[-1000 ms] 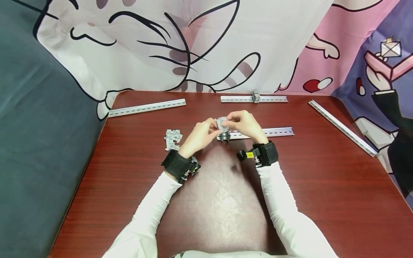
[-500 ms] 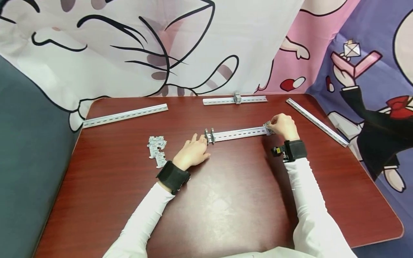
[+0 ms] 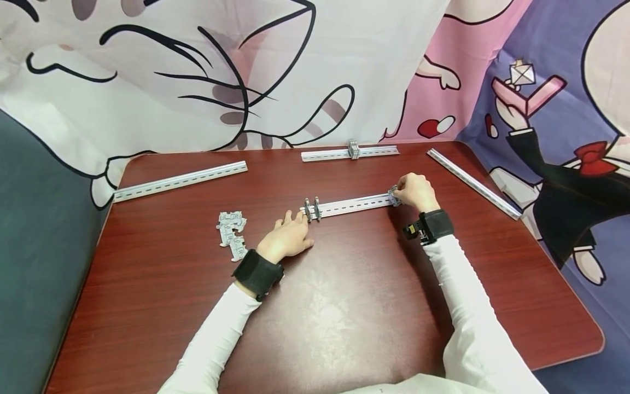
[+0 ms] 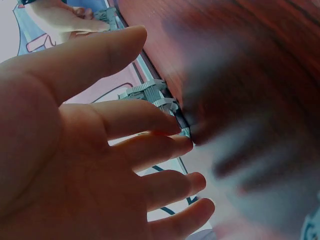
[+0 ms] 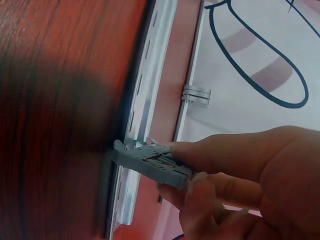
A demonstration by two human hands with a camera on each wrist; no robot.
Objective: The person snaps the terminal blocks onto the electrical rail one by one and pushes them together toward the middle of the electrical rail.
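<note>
Right hand (image 3: 415,192) pinches one clip (image 5: 150,164) crosswise to that left-right rail (image 3: 351,206) (one of four), left hand (image 3: 284,238) empty, fingers kinda spread.

Can't really see how the grey block (image 3: 394,197) sits in the head view, cos the right hand (image 3: 416,192) covers part of it. No clue if the left hand (image 3: 285,239) actually touches the rail (image 3: 351,206). Grey pieces (image 3: 232,235) at mid-left are too small to make out any detail. Both white sleeves (image 3: 219,331) run off the bottom. In the left wrist view, some pale thing (image 4: 311,227) lower right is cut off, unreadable.
</note>
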